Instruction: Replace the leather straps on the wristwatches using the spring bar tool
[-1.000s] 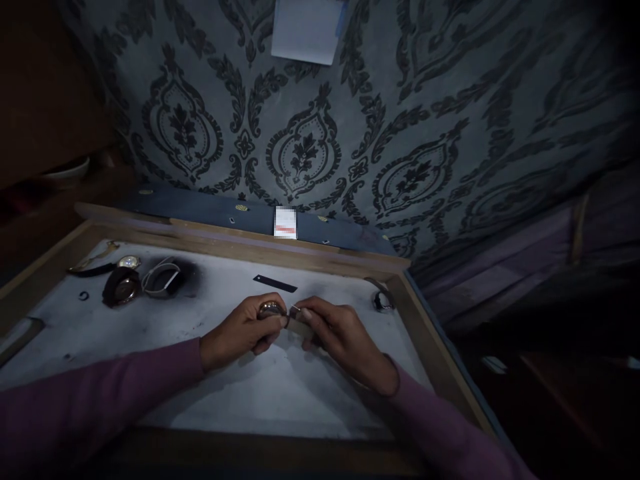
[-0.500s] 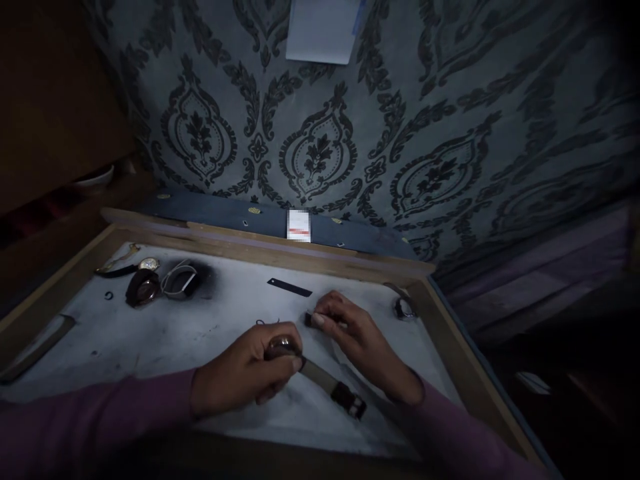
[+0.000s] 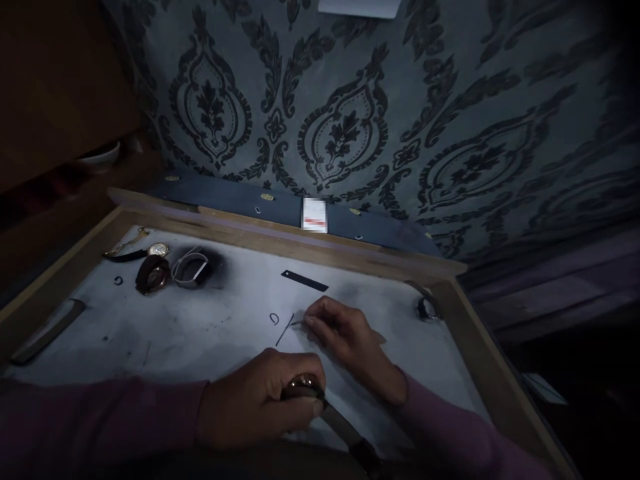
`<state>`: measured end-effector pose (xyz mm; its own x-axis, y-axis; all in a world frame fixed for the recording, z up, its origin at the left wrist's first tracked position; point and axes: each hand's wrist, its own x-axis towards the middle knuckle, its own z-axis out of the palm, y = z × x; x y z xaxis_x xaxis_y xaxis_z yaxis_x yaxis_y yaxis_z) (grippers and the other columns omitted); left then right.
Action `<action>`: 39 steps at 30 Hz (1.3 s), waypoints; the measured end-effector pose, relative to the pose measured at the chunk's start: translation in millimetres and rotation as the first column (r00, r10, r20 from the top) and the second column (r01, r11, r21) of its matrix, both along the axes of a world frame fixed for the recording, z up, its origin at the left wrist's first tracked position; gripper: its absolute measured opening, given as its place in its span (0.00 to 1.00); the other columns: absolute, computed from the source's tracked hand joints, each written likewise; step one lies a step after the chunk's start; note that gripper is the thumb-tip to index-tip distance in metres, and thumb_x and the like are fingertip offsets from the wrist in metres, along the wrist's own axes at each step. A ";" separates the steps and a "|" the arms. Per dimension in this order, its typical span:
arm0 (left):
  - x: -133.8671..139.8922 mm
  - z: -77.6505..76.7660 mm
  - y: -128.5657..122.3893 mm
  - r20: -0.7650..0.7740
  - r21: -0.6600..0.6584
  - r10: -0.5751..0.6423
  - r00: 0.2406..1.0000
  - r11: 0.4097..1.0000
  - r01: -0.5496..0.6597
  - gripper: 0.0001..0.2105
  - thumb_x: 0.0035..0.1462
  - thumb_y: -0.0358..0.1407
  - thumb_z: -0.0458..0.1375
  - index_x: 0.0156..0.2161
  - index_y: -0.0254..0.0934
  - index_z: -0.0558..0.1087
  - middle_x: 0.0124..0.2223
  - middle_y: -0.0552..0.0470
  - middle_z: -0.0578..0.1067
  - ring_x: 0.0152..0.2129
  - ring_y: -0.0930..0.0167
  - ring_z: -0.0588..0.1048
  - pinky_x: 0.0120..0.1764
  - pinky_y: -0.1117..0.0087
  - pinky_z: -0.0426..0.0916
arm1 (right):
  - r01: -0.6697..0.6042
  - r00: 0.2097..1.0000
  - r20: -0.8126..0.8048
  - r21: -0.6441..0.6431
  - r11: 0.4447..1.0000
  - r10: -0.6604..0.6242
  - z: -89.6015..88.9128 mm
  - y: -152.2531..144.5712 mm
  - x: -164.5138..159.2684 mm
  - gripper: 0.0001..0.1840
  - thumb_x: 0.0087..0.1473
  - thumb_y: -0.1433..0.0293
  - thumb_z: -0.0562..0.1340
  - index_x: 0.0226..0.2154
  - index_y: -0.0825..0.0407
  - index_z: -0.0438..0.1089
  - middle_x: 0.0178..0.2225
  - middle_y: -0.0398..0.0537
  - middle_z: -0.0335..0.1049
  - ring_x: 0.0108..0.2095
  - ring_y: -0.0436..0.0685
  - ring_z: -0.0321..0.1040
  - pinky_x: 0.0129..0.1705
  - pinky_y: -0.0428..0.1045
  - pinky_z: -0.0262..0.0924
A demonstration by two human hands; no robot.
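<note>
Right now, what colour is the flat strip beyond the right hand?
The flat strip looks black in the head view.

Watch case (image 3: 303,383) glossy metal; strap (image 3: 341,425) matt; tray frame (image 3: 380,261) wood; 2 sleeves (image 3: 135,413) matt cloth.

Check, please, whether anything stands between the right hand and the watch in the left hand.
Yes, partly: the left hand has its index finger curled over the far side of the watch, towards the right hand. Otherwise, nothing visible blocks the gap.
</note>
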<state>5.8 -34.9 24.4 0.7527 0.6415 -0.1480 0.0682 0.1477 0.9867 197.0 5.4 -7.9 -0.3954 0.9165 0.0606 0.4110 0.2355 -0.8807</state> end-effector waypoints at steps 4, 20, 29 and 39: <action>0.0 -0.7 3.1 -0.014 0.009 -0.025 1.000 1.000 0.026 0.06 0.57 0.30 0.52 0.29 0.37 0.61 0.21 0.62 0.58 0.19 0.78 0.55 0.23 0.76 0.51 | -0.080 0.981 0.188 0.143 0.986 0.052 -5.1 0.0 4.8 0.09 0.58 0.72 0.58 0.28 0.52 0.71 0.23 0.44 0.72 0.24 0.51 0.68 0.26 0.45 0.60; 1.5 -1.1 4.1 0.012 -0.044 -0.057 0.998 0.997 0.057 0.06 0.58 0.31 0.52 0.29 0.37 0.61 0.20 0.62 0.57 0.18 0.79 0.53 0.21 0.76 0.50 | -0.025 0.973 0.229 0.265 0.964 -0.038 -8.6 11.8 -1.3 0.08 0.57 0.73 0.58 0.29 0.52 0.72 0.25 0.44 0.74 0.24 0.52 0.69 0.27 0.46 0.60; 0.8 -1.2 5.4 -0.004 -0.035 -0.045 0.999 0.998 0.045 0.07 0.58 0.31 0.52 0.29 0.37 0.61 0.21 0.62 0.56 0.18 0.78 0.54 0.21 0.76 0.50 | 0.019 0.986 0.154 0.270 0.963 -0.062 -5.9 10.7 -4.0 0.08 0.56 0.71 0.59 0.29 0.52 0.73 0.24 0.44 0.73 0.23 0.50 0.67 0.26 0.45 0.61; 0.5 -0.9 5.3 0.016 -0.057 -0.057 0.998 0.997 0.057 0.06 0.58 0.30 0.52 0.29 0.37 0.60 0.20 0.62 0.56 0.17 0.79 0.53 0.21 0.77 0.50 | -0.024 0.977 0.210 0.248 0.969 -0.030 -3.0 14.4 -1.0 0.08 0.56 0.75 0.59 0.29 0.52 0.73 0.26 0.45 0.74 0.25 0.52 0.70 0.28 0.46 0.61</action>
<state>6.3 -29.7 23.6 0.7901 0.5882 -0.1726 0.0640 0.2009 0.9775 196.0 19.8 -10.8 -0.4209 0.8845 0.2013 0.5820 0.4335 -0.6881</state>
